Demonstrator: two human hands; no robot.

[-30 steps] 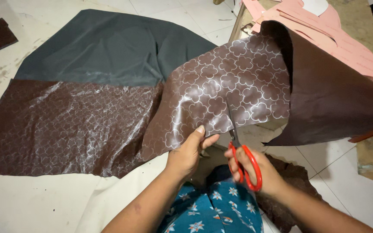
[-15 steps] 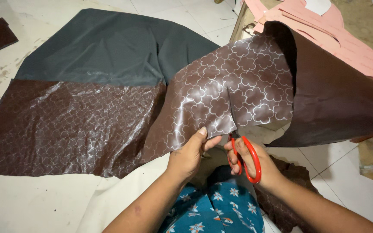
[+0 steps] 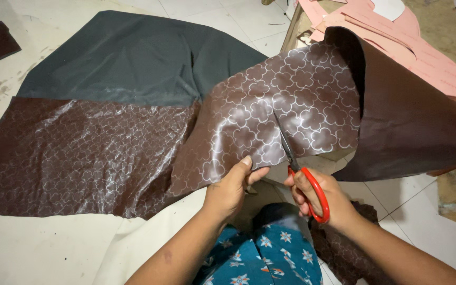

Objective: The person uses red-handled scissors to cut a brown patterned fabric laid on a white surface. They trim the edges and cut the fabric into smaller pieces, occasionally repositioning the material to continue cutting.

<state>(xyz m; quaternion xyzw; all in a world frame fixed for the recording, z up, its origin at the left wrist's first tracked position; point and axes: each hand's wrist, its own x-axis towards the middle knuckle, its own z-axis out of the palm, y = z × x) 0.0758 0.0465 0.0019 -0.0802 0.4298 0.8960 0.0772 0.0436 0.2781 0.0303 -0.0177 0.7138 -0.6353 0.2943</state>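
Scissors advanced deeper into sheet.

The shiny brown cloth with white flower shapes lies spread on the floor, one end lifted up. Red-handled scissors cut into its edge.

Both arms are bare from the hands back to the near edge of the view, so no sleeves, and there's no watch, ring or bracelet on the left hand or the right hand. The fingers have short, plain nails with no polish that I can make out. The only clothing in view is down at the near middle: a teal-blue garment printed with small star-like flowers in white and orange, with a darker fold at its far end.
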